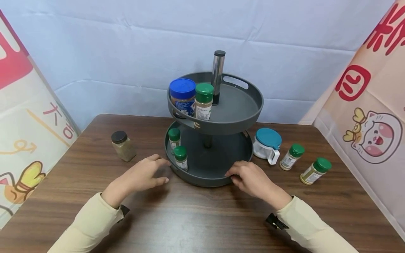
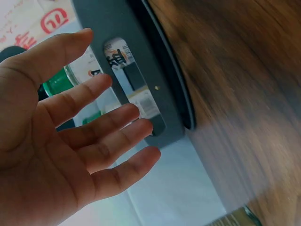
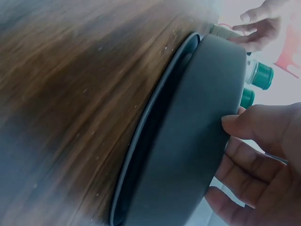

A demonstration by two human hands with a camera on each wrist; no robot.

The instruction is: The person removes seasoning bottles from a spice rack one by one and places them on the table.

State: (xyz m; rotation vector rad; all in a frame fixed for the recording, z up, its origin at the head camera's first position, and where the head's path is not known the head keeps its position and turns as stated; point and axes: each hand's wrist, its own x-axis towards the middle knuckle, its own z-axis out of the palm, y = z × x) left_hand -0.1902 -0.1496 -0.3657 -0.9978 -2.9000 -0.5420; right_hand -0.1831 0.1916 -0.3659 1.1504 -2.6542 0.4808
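Observation:
A dark grey two-tier turntable (image 1: 205, 181) stands on the table, a metal post rising through its middle. My right hand (image 1: 253, 178) grips the lower tray's front right rim, the thumb on the outer wall (image 3: 188, 127) and the fingers inside, as the right wrist view shows. By the left rim my left hand (image 1: 143, 175) is spread with loose fingers, facing the wall with the slot handle (image 2: 143, 66). Two small green-capped spice jars, a front one (image 1: 181, 160) and a rear one (image 1: 174, 137), stand in the lower tray at left.
The upper tray (image 1: 227, 127) holds a blue-lidded jar (image 1: 182, 91) and a larger green-capped shaker (image 1: 204, 102). A black-capped jar (image 1: 124, 147) stands left. At right are a teal-lidded pot (image 1: 268, 142) and two green-capped jars, one nearer (image 1: 314, 171), one farther (image 1: 291, 157).

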